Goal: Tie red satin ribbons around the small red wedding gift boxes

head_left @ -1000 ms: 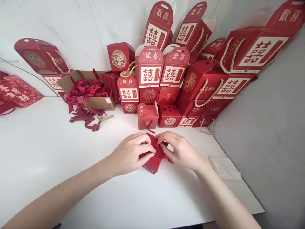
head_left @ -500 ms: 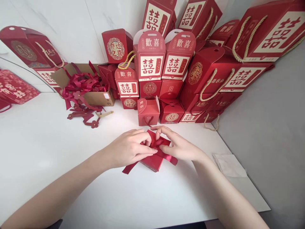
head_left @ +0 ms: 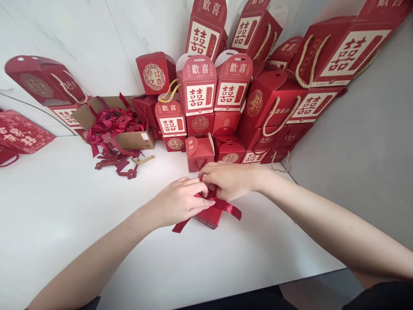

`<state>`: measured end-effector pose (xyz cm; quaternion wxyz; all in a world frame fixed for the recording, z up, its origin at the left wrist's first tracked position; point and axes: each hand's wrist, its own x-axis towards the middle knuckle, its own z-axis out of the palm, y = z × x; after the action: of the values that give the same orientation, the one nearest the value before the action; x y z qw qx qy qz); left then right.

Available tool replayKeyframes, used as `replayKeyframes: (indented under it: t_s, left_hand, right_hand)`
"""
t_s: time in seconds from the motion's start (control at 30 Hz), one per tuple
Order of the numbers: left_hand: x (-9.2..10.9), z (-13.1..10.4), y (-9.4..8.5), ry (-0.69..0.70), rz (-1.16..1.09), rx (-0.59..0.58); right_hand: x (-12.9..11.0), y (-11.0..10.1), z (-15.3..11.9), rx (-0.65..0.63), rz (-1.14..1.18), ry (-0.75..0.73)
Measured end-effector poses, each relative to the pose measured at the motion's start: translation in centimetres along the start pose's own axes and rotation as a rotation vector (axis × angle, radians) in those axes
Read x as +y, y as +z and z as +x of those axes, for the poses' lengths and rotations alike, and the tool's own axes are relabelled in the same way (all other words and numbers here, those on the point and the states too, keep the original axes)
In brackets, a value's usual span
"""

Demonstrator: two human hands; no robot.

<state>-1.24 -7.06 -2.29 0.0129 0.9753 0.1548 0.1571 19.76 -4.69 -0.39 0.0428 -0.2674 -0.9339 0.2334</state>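
A small red gift box (head_left: 208,218) lies on the white table in front of me, partly covered by my hands. Dark red satin ribbon (head_left: 229,208) is gathered on its top, with one tail out to the right and another toward the lower left. My left hand (head_left: 185,199) closes on the ribbon from the left, its fingertips at the middle of the box. From the right, my right hand (head_left: 226,178) reaches over the far side of the box, fingers bent and pinching ribbon. The fingers hide most of the knot area.
Stacked red gift boxes (head_left: 200,97) with rope handles stand behind the hands along the wall. A cardboard box (head_left: 137,141) full of ribbons is at the back left, with flower-ended strips (head_left: 131,173) before it. Far left lies a red patterned bag (head_left: 24,131).
My right hand has moved over the far side of the box, its fingers now curled down onto the ribbon. My left hand stays at the ribbon. The camera view has shifted slightly.
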Motion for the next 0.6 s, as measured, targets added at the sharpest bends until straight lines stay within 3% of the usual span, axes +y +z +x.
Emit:
replayKeyframes:
  t_s: [0.17, 0.33, 0.43, 0.6]
  left_hand:
    - [-0.2, -0.3, 0.2, -0.008, -0.037, 0.004]
    - [-0.5, -0.2, 0.2, 0.015, -0.06, -0.028]
    - [-0.6, 0.1, 0.1, 0.033, -0.055, -0.046]
    - [-0.3, 0.3, -0.1, 0.084, 0.006, -0.02]
  right_hand:
    - [0.1, -0.4, -2.0, 0.073, 0.033, 0.083]
    - [0.5, -0.8, -4.9, 0.399, 0.1, 0.211]
    - [0.7, -0.9, -4.8, 0.275, 0.176, 0.165]
    - [1.0, -1.1, -1.8, 0.025, 0.201, 0.061]
